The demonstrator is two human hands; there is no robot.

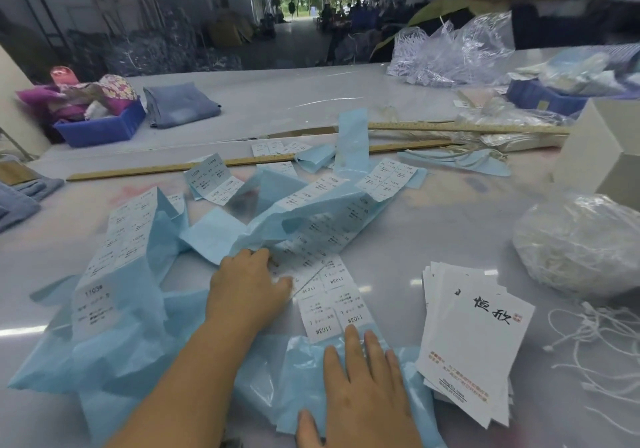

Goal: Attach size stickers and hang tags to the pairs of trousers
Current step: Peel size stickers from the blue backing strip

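Long strips of white size stickers (332, 309) on pale blue backing paper (114, 354) lie tangled over the near table. My left hand (246, 288) rests on a sticker strip with its fingers curled at the strip's edge. My right hand (363, 388) lies flat, fingers straight, pressing the blue backing just below the stickers. A fanned stack of white hang tags (478, 347) with black lettering sits to the right of my right hand. A folded pair of blue trousers (180, 104) lies at the far left of the table.
Loose white tag strings (595, 347) and a plastic bag of strings (581, 243) lie at the right. Two wooden rulers (207, 166) cross the middle. Blue bins (104, 129) stand at the back left and back right. More folded denim (20, 198) sits at the left edge.
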